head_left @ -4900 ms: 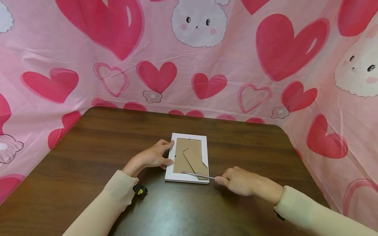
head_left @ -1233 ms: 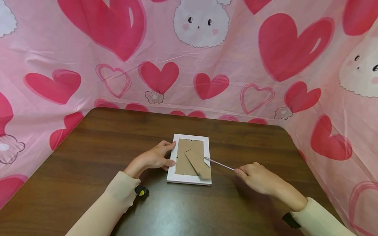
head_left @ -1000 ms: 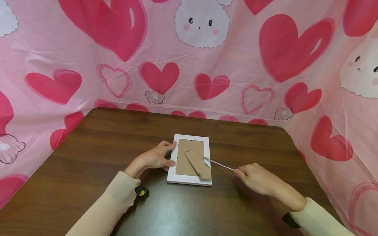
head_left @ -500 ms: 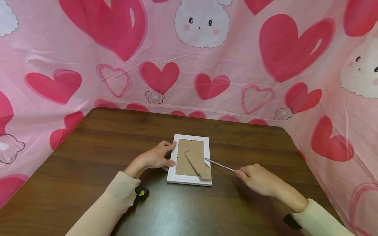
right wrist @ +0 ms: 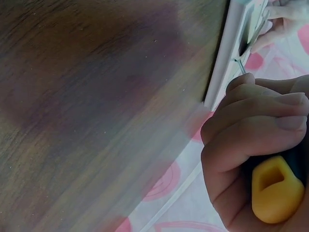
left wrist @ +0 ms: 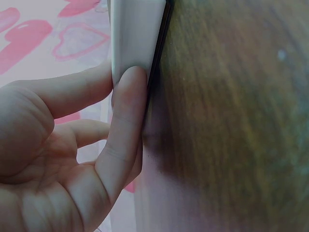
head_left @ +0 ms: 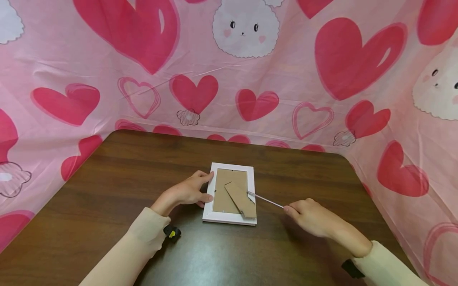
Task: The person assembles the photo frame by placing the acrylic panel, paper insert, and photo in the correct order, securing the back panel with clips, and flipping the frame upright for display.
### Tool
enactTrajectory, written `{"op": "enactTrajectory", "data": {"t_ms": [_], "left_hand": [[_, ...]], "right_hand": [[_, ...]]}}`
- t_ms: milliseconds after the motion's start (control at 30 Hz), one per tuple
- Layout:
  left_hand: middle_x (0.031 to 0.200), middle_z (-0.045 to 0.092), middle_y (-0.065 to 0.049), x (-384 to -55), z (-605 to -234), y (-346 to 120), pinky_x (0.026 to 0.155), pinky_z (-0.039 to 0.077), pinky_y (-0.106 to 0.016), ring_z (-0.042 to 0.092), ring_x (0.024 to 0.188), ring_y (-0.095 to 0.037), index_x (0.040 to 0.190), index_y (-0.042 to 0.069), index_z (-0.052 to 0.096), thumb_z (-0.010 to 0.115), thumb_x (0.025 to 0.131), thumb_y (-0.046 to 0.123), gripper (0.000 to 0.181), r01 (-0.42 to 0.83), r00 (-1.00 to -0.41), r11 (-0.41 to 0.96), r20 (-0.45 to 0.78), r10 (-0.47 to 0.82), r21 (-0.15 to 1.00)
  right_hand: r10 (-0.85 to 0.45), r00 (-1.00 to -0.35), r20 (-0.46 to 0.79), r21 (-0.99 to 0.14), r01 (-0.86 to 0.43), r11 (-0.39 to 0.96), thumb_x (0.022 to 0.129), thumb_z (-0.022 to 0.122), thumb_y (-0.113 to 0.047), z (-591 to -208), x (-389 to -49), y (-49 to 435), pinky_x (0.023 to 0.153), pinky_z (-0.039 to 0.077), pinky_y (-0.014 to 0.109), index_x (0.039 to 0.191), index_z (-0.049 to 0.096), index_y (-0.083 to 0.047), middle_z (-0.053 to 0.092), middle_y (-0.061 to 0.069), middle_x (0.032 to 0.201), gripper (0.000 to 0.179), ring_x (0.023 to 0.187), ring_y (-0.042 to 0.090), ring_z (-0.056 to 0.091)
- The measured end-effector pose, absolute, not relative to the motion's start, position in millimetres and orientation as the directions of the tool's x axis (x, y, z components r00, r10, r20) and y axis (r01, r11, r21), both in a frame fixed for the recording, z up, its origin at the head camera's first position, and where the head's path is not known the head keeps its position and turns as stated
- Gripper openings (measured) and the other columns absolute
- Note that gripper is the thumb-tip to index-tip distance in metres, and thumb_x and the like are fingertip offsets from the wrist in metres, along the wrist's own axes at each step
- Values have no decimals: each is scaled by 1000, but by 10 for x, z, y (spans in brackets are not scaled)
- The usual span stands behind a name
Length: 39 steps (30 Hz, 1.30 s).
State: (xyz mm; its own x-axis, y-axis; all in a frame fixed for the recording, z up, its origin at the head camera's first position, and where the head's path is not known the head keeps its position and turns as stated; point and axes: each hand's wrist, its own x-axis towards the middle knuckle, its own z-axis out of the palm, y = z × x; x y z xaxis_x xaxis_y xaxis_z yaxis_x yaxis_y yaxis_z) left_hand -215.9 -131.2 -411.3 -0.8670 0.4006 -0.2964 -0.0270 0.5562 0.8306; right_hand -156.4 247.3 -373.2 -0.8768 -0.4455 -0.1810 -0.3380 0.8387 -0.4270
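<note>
A white picture frame point(head_left: 232, 220) lies face down on the brown table, its cardboard backing point(head_left: 225, 198) showing. The slanting easel stand point(head_left: 239, 198) is partly lifted from the backing. My left hand point(head_left: 187, 190) holds the frame's left side, and the left wrist view shows a finger point(left wrist: 126, 111) along its outer edge. In my right hand point(head_left: 315, 217) is a screwdriver point(head_left: 266, 199) with a thin metal shaft, its tip at the inner right edge of the frame beside the stand. The yellow handle end point(right wrist: 277, 193) pokes out of my curled fingers in the right wrist view.
The dark wooden table point(head_left: 143, 159) has rounded far corners. Pink cloth point(head_left: 200, 51) printed with hearts and white animal faces hangs behind it and at both sides.
Since the oldest frame, my right hand has moved right and the screwdriver tip has gone from the frame's near inner edge to its right inner edge. Over the last second, hardly anything moved.
</note>
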Motion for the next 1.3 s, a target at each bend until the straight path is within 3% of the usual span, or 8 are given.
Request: {"op": "enactTrajectory", "data": {"t_ms": [167,733,900,1133,1300], "left_hand": [[157,30,-22,-2159,-4123,-1307,71,65,-34,61,105,-26,168,7,26,77,95,0,90,-21,-867,559,-293,402,829],[157,31,-21,-2161,-4128,-1316,72,66,-35,61,106,-27,168,8,26,77,95,1,90,-21,-869,566,-295,397,824],[158,30,-22,-2162,-4137,-1309,71,66,-35,61,107,-27,168,7,26,77,95,0,90,-16,-869,559,-288,403,829],[158,31,-21,-2166,-4131,-1304,71,65,-34,62,103,-27,168,7,27,77,94,0,89,-14,-873,561,-284,397,828],[157,32,-22,-2157,-4123,-1304,70,65,-35,61,104,-27,168,7,27,78,94,0,90,-10,-874,571,-285,394,821]], "right_hand": [[-455,-875,-164,-439,-348,829,112,54,-31,-3736,-1554,2491,57,37,26,72,53,-21,35,-13,66,42,60,4,38],[-462,-874,-149,-441,-359,823,112,55,-30,-3762,-1551,2495,56,35,26,72,53,-21,33,-14,66,41,60,4,36],[-460,-873,-160,-421,-361,832,112,54,-30,-3765,-1559,2490,61,40,27,73,56,-20,33,-13,67,40,64,5,44],[-444,-876,-186,-383,-352,854,112,54,-28,-3777,-1562,2479,71,50,36,84,68,-19,56,-10,74,33,77,11,56],[-428,-879,-211,-367,-335,868,112,54,-28,-3777,-1546,2449,70,48,35,80,65,-19,46,-10,69,35,74,12,55]]}}
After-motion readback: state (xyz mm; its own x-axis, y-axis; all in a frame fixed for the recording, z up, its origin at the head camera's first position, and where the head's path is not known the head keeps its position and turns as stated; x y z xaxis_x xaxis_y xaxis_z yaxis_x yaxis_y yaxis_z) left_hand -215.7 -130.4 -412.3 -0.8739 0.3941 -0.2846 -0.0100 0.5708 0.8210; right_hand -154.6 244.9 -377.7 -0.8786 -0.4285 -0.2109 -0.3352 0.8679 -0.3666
